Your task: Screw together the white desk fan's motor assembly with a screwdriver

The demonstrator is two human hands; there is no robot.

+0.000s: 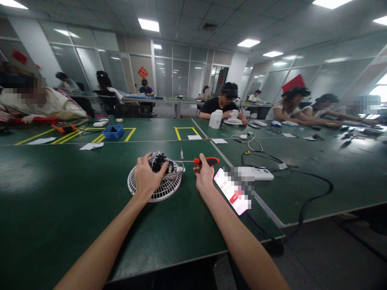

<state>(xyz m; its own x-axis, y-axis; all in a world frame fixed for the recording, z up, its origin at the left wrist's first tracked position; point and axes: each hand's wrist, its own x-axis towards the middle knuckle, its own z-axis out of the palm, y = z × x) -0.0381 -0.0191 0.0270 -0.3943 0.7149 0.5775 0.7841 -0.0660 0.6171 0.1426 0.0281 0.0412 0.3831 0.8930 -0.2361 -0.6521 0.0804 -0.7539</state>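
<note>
A round white fan grille lies on the green table, with a black motor assembly and white wires on top of it. My left hand is wrapped round the motor assembly from the left, its thumb at the right side. My right hand is closed on the red and black handle of a screwdriver. The screwdriver's shaft points left and its end is at the right side of the assembly; exact contact cannot be made out. A small pointed tool lies just behind the shaft.
A lit phone and a white power strip lie right of my right hand, with black cables beyond. A blue bin and paper slips are further back. Several people sit around the tables.
</note>
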